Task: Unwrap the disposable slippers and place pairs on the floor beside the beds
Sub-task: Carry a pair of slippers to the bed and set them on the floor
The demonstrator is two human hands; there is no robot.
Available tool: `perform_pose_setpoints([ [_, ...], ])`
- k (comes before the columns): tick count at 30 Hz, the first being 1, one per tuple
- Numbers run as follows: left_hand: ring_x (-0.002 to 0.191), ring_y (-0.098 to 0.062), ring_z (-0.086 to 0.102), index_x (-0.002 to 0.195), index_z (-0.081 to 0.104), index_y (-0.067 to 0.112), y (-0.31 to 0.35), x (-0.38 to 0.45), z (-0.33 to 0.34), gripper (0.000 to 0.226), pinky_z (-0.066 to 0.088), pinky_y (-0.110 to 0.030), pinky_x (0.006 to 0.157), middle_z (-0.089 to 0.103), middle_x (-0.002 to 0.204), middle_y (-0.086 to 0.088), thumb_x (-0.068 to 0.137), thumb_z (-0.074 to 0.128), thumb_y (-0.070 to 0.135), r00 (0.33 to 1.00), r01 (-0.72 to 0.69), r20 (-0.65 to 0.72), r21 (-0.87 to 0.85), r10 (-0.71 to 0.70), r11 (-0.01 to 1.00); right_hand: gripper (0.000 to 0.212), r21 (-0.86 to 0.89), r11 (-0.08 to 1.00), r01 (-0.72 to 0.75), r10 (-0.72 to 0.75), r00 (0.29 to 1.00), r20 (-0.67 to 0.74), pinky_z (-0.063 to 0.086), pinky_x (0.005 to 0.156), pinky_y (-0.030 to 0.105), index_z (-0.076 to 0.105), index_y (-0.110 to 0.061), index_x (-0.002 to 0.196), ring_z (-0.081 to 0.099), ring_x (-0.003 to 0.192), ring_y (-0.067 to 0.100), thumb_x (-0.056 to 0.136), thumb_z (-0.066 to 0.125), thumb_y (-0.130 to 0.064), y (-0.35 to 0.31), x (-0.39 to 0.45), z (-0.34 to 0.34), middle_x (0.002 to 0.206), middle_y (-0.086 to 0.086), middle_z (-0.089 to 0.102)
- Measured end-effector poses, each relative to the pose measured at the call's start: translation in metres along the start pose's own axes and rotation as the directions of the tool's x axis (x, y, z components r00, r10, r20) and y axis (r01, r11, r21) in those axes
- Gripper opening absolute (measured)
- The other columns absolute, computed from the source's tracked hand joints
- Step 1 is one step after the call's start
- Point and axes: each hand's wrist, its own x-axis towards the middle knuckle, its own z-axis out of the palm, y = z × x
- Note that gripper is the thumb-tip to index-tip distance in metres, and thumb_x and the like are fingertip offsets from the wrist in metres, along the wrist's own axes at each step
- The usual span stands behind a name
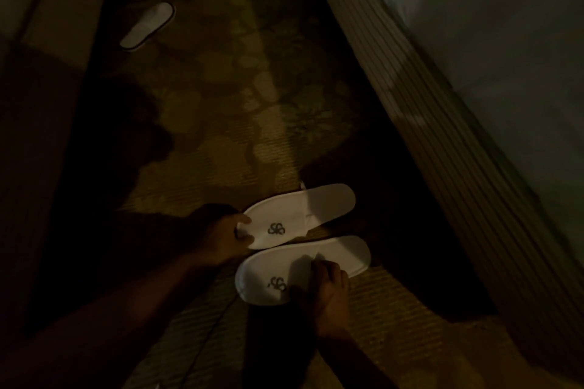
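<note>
two slippers [300, 243] under both hands

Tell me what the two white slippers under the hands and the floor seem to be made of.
White logo-printed slippers: likely thin matte non-woven or terry fabric; they lie flat and the upper creases under the right hand. Olive patterned floor: apparently low-pile carpet, with ribbed texture and no shine.

Bed [474, 41] runs along the right. Left of the bed, on the carpet [252, 88]: near pair of slippers [303, 243] side by side, close to the bed base. Left hand [224, 237] at the farther slipper's toe; right hand [328, 290] on the nearer one. Second pair [148, 6] lies well beyond, far left of the bed.
</note>
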Motion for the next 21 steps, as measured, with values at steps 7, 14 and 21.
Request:
perform_pose_setpoints([
  [7, 0.115, -0.035, 0.055, 0.099, 0.058, 0.011, 0.014, 0.013, 0.009, 0.024, 0.036, -0.025, 0.077, 0.054, 0.127, -0.018, 0.082, 0.074, 0.004, 0.963, 0.227, -0.111, -0.165, -0.247, 0.96, 0.078, -0.025, 0.999, -0.02, 0.021, 0.999, 0.047, 0.056, 0.072, 0.048, 0.063, -0.007, 0.119, 0.063, 0.088, 0.038, 0.064, 0.057, -0.061, 0.005, 0.004, 0.005, 0.104, 0.014, 0.065],
  [14, 0.112, -0.038, 0.057, 0.114, 0.063, 0.002, -0.012, 0.012, 0.003, 0.033, 0.045, -0.032, 0.083, 0.058, 0.124, -0.021, 0.083, 0.072, 0.0, 0.96, 0.221, -0.14, -0.143, -0.24, 0.965, 0.079, -0.057, 0.998, -0.037, 0.042, 0.995, 0.093, 0.054, 0.076, 0.048, 0.065, -0.003, 0.119, 0.062, 0.091, 0.039, 0.065, 0.057, -0.061, 0.009, 0.007, 0.009, 0.104, 0.015, 0.065],
  [21, 0.113, -0.036, 0.058, 0.118, 0.06, 0.008, -0.018, 0.012, 0.002, 0.037, 0.05, -0.039, 0.091, 0.059, 0.125, -0.019, 0.083, 0.071, 0.0, 0.967, 0.198, -0.137, -0.117, -0.213, 0.973, 0.08, -0.028, 1.0, -0.004, 0.006, 0.996, 0.083, 0.054, 0.082, 0.05, 0.065, -0.002, 0.121, 0.06, 0.097, 0.041, 0.065, 0.06, -0.058, 0.002, 0.006, 0.006, 0.11, 0.018, 0.064],
])
